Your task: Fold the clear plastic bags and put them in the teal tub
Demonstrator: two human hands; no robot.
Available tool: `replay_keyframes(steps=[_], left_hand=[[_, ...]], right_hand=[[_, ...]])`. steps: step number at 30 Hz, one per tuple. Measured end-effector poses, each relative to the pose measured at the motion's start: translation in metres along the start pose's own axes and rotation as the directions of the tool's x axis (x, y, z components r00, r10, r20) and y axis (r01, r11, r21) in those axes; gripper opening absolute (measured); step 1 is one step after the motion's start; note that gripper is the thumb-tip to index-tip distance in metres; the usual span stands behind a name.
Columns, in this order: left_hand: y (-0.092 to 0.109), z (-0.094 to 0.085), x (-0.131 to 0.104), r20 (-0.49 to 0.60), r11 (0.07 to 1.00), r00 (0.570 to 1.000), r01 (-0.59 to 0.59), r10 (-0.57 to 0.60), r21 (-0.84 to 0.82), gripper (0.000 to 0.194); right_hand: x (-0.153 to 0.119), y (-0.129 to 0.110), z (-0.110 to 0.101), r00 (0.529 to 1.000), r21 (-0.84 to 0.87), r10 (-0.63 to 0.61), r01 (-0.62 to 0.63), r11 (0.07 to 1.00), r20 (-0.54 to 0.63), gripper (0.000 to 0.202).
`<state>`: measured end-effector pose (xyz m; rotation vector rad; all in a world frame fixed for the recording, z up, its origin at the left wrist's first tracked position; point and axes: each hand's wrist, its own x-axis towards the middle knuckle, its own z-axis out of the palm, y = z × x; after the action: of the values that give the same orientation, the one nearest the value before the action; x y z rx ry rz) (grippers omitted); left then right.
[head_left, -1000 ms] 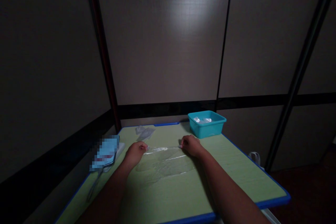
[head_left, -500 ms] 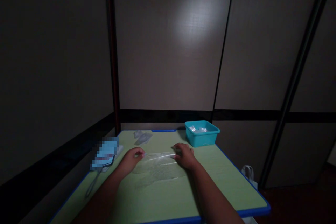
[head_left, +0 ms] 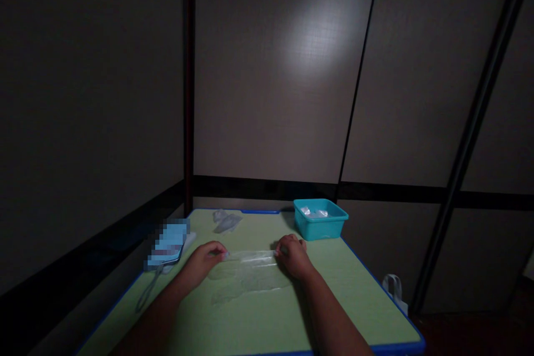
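A thin, see-through plastic film (head_left: 254,275) lies spread on the green table (head_left: 258,325); whether it is a bag or a single sheet I cannot tell. Its far edge is stretched between my two hands. At the left corner of that edge, the fingertips of my left hand (head_left: 206,258) pinch the plastic. My right hand (head_left: 294,256) grips the right end, fingers curled and partly hiding it. Behind my left hand rests a crumpled piece of translucent plastic (head_left: 227,221).
A turquoise basket (head_left: 320,228) holding clear plastic pieces stands at the back right. On the left edge lies a phone (head_left: 169,242), its screen blurred, with a strap (head_left: 148,289). Dark panels (head_left: 267,94) rise behind the table. A white bag handle (head_left: 394,286) shows beyond the right edge.
The view has shifted slightly. My right hand's fingers have closed more tightly on the film's edge. My left hand still pinches the other corner.
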<state>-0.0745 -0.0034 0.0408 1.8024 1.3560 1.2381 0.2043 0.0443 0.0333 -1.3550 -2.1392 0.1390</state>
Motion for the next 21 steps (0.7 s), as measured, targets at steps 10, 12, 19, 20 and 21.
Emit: replay_keyframes(steps=[10,12,19,20,21], left_hand=[[-0.003,0.002,-0.024,0.053,0.984,0.988,-0.148,0.144,0.094,0.013],[0.001,0.004,-0.031,0.060,0.973,0.982,-0.188,0.182,0.131,0.012],[0.000,0.004,-0.049,0.128,0.935,0.961,-0.270,0.247,0.227,0.009],[-0.002,0.004,-0.051,0.134,0.932,0.958,-0.278,0.252,0.234,0.009],[-0.002,0.003,-0.052,0.140,0.929,0.956,-0.284,0.257,0.238,0.009]], right_hand=[[-0.029,-0.006,-0.012,0.999,0.014,-0.054,0.054,0.998,-0.010,0.012],[-0.035,-0.007,-0.013,0.999,-0.004,-0.052,0.052,0.999,0.002,0.014],[-0.047,-0.012,-0.015,0.997,-0.057,-0.080,0.080,0.995,0.006,0.014],[-0.049,-0.012,-0.016,0.996,-0.061,-0.087,0.087,0.994,0.002,0.013],[-0.051,-0.013,-0.017,0.995,-0.066,-0.095,0.095,0.993,-0.001,0.012]])
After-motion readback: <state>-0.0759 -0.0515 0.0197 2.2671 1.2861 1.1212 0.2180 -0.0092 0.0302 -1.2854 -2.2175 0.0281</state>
